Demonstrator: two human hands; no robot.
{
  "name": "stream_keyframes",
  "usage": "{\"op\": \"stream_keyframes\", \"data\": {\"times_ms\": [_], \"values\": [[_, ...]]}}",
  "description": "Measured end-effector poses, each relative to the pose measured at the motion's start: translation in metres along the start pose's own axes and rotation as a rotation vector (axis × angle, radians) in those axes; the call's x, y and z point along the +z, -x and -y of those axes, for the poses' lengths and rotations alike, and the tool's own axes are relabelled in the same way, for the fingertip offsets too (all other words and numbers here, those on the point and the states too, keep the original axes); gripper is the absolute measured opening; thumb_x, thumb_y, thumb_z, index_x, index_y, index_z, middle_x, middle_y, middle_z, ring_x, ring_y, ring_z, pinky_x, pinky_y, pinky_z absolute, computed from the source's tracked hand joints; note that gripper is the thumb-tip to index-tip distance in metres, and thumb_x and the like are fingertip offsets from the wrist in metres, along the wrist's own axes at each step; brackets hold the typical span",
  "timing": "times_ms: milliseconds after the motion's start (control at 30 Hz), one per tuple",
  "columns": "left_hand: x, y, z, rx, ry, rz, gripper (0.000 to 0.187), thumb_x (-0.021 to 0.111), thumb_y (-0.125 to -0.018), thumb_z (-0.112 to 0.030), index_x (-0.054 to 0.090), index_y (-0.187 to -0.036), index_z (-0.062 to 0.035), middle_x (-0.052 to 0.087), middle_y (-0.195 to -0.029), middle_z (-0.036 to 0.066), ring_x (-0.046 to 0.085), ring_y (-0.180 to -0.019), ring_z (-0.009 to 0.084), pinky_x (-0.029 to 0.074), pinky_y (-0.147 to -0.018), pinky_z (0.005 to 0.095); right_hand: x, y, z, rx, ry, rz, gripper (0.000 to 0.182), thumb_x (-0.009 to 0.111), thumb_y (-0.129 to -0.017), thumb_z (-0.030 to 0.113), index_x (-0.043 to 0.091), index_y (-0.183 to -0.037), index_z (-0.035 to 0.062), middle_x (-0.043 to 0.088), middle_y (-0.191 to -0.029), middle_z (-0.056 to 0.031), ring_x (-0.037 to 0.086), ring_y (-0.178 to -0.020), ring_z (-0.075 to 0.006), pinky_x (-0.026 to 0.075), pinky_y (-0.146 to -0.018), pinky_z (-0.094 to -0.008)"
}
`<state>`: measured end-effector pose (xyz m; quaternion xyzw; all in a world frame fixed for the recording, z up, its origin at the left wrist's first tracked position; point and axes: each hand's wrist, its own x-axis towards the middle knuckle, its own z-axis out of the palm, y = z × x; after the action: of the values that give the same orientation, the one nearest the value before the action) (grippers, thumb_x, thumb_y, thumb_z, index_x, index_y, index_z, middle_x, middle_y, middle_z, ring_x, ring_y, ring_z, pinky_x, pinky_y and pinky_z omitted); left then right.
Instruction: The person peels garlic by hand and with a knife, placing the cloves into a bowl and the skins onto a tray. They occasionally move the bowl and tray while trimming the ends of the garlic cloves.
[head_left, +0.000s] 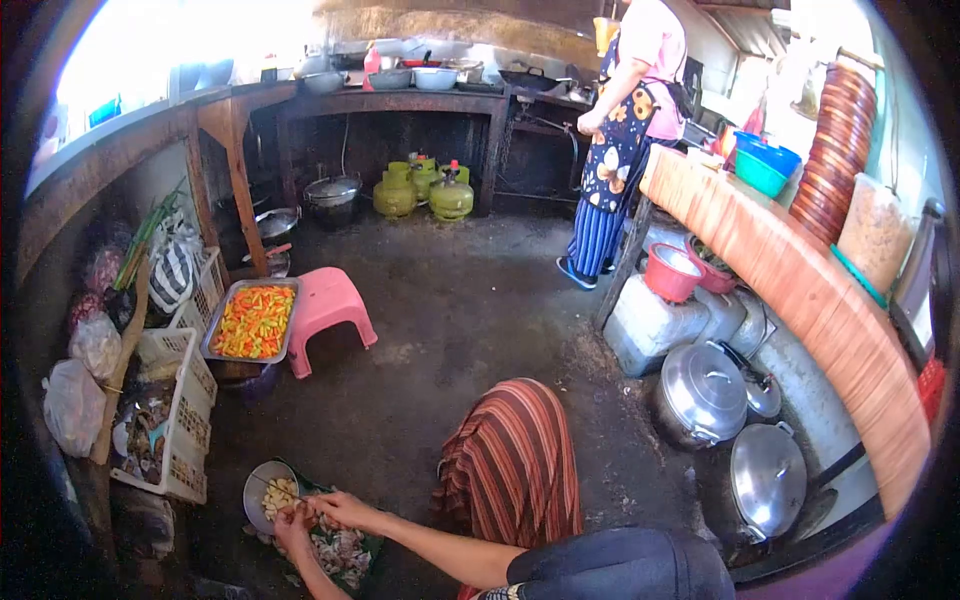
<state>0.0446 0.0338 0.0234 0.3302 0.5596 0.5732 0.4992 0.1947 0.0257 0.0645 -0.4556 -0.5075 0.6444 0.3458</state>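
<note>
Low at the bottom of the view, a metal bowl (256, 494) holds pale peeled garlic cloves (277, 497). My right hand (345, 512) is closed around a small knife (284, 489), whose thin blade points left over the bowl. Just beside it, my left hand (292, 532) has its fingers pinched together at the bowl's near edge; whatever they hold is too small and hidden to make out. Under and beside my hands lies a heap of garlic and papery skins (342, 553) on a dark green sheet.
A tray of cut chillies (254, 322) stands beside a pink stool (327, 310). White crates (182, 420) line the left side. Lidded pots (703, 392) sit right, below a wooden counter (800, 260). Another person (625, 140) stands there. Green gas cylinders (452, 195) are at the back.
</note>
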Motion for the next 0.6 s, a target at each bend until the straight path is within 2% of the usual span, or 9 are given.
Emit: {"op": "stream_keyframes", "data": {"times_ms": [267, 333, 367, 433, 467, 500, 533, 567, 600], "values": [[0.002, 0.002, 0.0, 0.099, 0.016, 0.063, 0.014, 0.064, -0.079, -0.008, 0.052, -0.079, -0.0006, 0.058, -0.072, 0.006, 0.054, -0.058, 0.0111, 0.044, -0.05, 0.026, -0.002, 0.001, -0.007, -0.032, 0.011, 0.004, 0.042, 0.046, -0.09, 0.043, 0.057, -0.117, 0.0134, 0.046, -0.053, 0.0036, 0.039, -0.044, -0.005, 0.033, -0.042, -0.0237], [-0.003, 0.001, -0.002, 0.301, -0.279, 0.049, 0.01, 0.061, -0.08, -0.006, 0.054, -0.083, 0.0008, 0.058, -0.075, 0.006, 0.054, -0.062, 0.0105, 0.045, -0.053, 0.0254, 0.006, -0.007, -0.018, -0.053, -0.079, -0.091, 0.039, 0.051, -0.087, 0.041, 0.061, -0.111, 0.0126, 0.053, -0.06, 0.0038, 0.044, -0.05, -0.0049, 0.036, -0.044, -0.0229], [0.01, 0.02, -0.028, 0.193, -0.178, 0.038, 0.007, 0.059, -0.08, -0.005, 0.055, -0.083, 0.0005, 0.059, -0.076, 0.004, 0.054, -0.067, 0.0098, 0.045, -0.058, 0.0244, 0.005, -0.012, -0.028, -0.068, -0.102, -0.094, 0.035, 0.053, -0.087, 0.038, 0.063, -0.108, 0.0121, 0.055, -0.064, 0.0038, 0.045, -0.052, -0.005, 0.037, -0.045, -0.0227], [0.011, 0.015, -0.021, 0.22, -0.134, -0.004, 0.013, 0.061, -0.079, -0.005, 0.059, -0.091, -0.0005, 0.06, -0.082, 0.004, 0.056, -0.072, 0.0102, 0.046, -0.06, 0.0232, 0.005, 0.002, 0.0, 0.015, -0.16, -0.088, 0.024, 0.055, -0.087, 0.029, 0.066, -0.098, 0.0116, 0.057, -0.067, 0.0038, 0.046, -0.053, -0.005, 0.038, -0.046, -0.0224], [0.003, 0.003, -0.004, 0.212, -0.151, 0.013, 0.018, 0.063, -0.078, -0.006, 0.059, -0.095, -0.0009, 0.061, -0.084, 0.004, 0.055, -0.07, 0.0097, 0.046, -0.059, 0.0232, 0.012, -0.017, -0.027, -0.177, -0.127, -0.188, 0.023, 0.055, -0.087, 0.029, 0.067, -0.095, 0.0103, 0.056, -0.064, 0.0042, 0.046, -0.053, -0.0046, 0.037, -0.046, -0.0222], [0.008, 0.005, -0.008, 0.185, -0.02, 0.022, 0.019, 0.065, -0.076, -0.008, 0.06, -0.093, -0.0012, 0.061, -0.083, 0.003, 0.054, -0.069, 0.0086, 0.045, -0.059, 0.0229, 0.01, 0.003, 0.005, -0.063, -0.159, -0.166, 0.024, 0.055, -0.086, 0.029, 0.067, -0.091, 0.0082, 0.054, -0.062, 0.0044, 0.045, -0.053, -0.0038, 0.036, -0.045, -0.022], [0.0, -0.006, 0.005, 0.249, -0.203, -0.032, 0.015, 0.066, -0.076, -0.007, 0.06, -0.089, -0.0019, 0.06, -0.081, 0.002, 0.054, -0.067, 0.0085, 0.044, -0.058, 0.0229, 0.009, 0.007, 0.02, -0.011, -0.124, -0.148, 0.026, 0.053, -0.087, 0.029, 0.066, -0.087, 0.0062, 0.052, -0.059, 0.0045, 0.043, -0.052, -0.0032, 0.035, -0.044, -0.0215], [0.008, 0.005, -0.01, 0.22, -0.146, -0.06, 0.008, 0.062, -0.078, -0.006, 0.059, -0.083, -0.0015, 0.059, -0.078, 0.001, 0.054, -0.067, 0.0089, 0.044, -0.058, 0.0236, 0.01, 0.002, 0.017, -0.065, -0.201, -0.128, 0.026, 0.052, -0.087, 0.029, 0.065, -0.084, 0.0061, 0.049, -0.058, 0.0049, 0.042, -0.05, -0.0039, 0.034, -0.043, -0.0214], [0.022, 0.031, -0.056, 0.197, -0.223, -0.105, 0.007, 0.059, -0.08, -0.007, 0.059, -0.082, -0.0004, 0.058, -0.077, 0.002, 0.054, -0.069, 0.0096, 0.044, -0.061, 0.0246, 0.009, 0.002, 0.022, 0.048, -0.281, -0.106, 0.028, 0.053, -0.087, 0.032, 0.063, -0.083, 0.0062, 0.048, -0.058, 0.0044, 0.042, -0.048, -0.0048, 0.034, -0.043, -0.0211]]}}
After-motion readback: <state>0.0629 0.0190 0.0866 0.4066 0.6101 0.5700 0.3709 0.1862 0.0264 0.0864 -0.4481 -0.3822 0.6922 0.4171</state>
